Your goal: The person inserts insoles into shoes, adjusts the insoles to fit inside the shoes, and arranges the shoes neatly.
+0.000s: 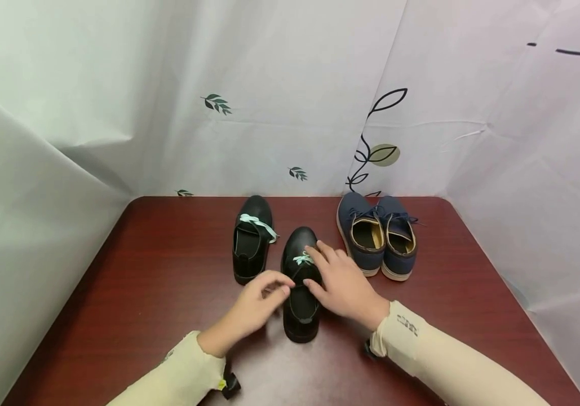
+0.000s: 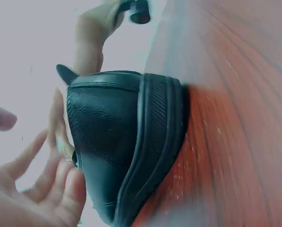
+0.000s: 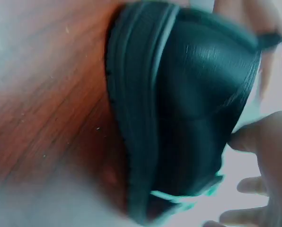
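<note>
A black leather shoe (image 1: 301, 332) stands on the table, toe away from me, with a mint-green lace (image 1: 302, 259) bunched in small loops over its front. My left hand (image 1: 251, 307) is at the left rim of its opening. Thumb and fingers stand apart in the left wrist view, with the shoe's side (image 2: 108, 127) close by. Over the right side of the shoe lies my right hand (image 1: 345, 285), fingers spread near the lace and thumb by the tongue. Its thumb (image 3: 245, 138) meets the shoe's upper edge in the right wrist view, which is blurred.
Another black shoe (image 1: 243, 265) stands to the left and farther back, its mint lace (image 1: 259, 224) trailing over the right side. A pair of navy shoes (image 1: 368, 262) stands at the back right of the red-brown table (image 1: 168, 270). White patterned sheeting (image 1: 269, 141) encloses the back and sides.
</note>
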`<state>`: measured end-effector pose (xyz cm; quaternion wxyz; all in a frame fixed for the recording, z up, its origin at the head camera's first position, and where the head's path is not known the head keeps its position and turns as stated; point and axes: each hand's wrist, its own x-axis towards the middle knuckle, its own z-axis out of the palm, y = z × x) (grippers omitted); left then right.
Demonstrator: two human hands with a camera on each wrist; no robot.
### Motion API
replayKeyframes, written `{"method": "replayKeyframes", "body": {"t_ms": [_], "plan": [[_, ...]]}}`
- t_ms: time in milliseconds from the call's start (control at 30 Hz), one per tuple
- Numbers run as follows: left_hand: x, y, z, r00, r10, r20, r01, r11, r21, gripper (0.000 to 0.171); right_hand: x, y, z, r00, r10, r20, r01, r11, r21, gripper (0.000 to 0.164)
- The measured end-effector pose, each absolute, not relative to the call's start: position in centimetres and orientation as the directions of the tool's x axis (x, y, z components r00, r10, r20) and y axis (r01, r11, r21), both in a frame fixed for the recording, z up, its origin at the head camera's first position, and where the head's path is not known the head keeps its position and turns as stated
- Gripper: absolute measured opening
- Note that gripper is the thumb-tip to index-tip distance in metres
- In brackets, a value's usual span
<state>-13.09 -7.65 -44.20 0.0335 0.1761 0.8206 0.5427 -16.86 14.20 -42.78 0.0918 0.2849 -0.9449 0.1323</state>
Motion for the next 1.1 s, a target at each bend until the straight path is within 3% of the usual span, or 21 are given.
{"method": "replayKeyframes", "body": {"t_ms": [100,200,333,500,800,1100], "plan": [[-13.9,-7.7,-44.7,-0.975,0.209,-0.069,-0.022,0.219,0.975,0.027,-14.8,14.0,-42.0,-0.768,-0.548,0.333,-0.617,0.772,-0.152,0.044],[-14.8,-7.6,-45.2,-0.963,0.169,-0.211,-0.191,0.124,0.974,0.04,-12.7,13.5,-41.7,-0.744,-0.609,0.274,-0.663,0.721,-0.202,0.035],[-15.6,-7.7,-45.8,-0.942,0.197,-0.271,-0.27,0.034,0.962,0.052,-11.0,13.0,-42.5,-0.727,-0.676,0.117,-0.681,0.691,-0.242,0.038],[-15.8,-7.6,-46.1,-0.917,0.237,-0.319,-0.34,-0.048,0.939,0.062,-10.6,12.8,-43.9,-0.678,-0.719,0.152,-0.731,0.64,-0.235,0.016],[-14.9,-6.8,-45.7,-0.903,0.298,-0.311,-0.335,-0.032,0.942,0.064,-9.8,13.0,-45.4,-0.64,-0.716,0.277,-0.768,0.597,-0.23,0.012],[-13.8,-7.6,-42.7,-0.976,0.204,-0.078,-0.093,-0.066,0.993,0.06,-10.0,12.9,-44.1,-0.54,-0.706,0.459,-0.811,0.582,-0.058,0.013]]}}
